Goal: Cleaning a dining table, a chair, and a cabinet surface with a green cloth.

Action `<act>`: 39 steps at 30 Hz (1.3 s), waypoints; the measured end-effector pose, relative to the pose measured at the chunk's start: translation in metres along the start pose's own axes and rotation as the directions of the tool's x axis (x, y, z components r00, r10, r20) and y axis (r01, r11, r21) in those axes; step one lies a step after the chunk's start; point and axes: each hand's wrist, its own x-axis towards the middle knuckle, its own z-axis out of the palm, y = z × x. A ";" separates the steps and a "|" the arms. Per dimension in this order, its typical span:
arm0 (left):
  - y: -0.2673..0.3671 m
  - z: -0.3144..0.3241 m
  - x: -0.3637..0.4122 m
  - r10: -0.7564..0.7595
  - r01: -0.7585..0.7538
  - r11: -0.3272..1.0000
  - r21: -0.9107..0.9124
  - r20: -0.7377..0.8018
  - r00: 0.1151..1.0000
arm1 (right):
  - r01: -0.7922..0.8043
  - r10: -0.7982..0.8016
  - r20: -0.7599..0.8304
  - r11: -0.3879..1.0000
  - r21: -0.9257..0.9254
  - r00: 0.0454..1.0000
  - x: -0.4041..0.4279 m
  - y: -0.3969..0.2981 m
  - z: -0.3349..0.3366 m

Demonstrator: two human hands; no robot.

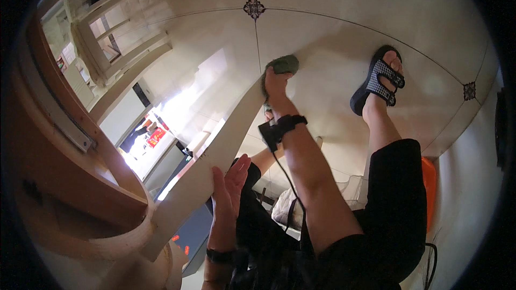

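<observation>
A long, off-white board (189, 177), possibly a furniture leg or rail, runs slantwise from the lower left to the middle of the view. At its upper end my right hand (277, 82) grips a green pad (285, 64), which looks like a scouring pad, against or close beside the board's end. Lower down, my left hand (230, 187) is beside the board's edge with its fingers extended and thumb apart; whether it bears on the board I cannot tell. Both wrists wear black straps, and a dark cable hangs from the right one.
Left of the board stands a brown wooden furniture frame (121, 173) with a metal runner (72, 129). Pale slatted furniture (92, 36) is at the upper left. A sandalled foot (383, 74) rests on the tiled floor (322, 36). An orange object (429, 193) stands beside the right leg.
</observation>
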 end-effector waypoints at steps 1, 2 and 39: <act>-0.002 0.006 0.002 -0.009 0.009 1.000 -0.014 0.020 1.000 | -0.072 0.068 -0.072 0.996 -0.060 0.995 0.034 0.009 -0.001; 0.001 -0.003 -0.006 -0.010 0.010 1.000 -0.017 -0.010 1.000 | -0.085 0.082 -0.045 0.994 -0.069 0.996 0.035 0.017 -0.001; -0.025 -0.102 -0.044 0.322 -0.242 0.884 -0.401 0.146 0.935 | -0.262 -0.120 0.655 0.851 0.455 0.746 -0.368 0.016 -0.065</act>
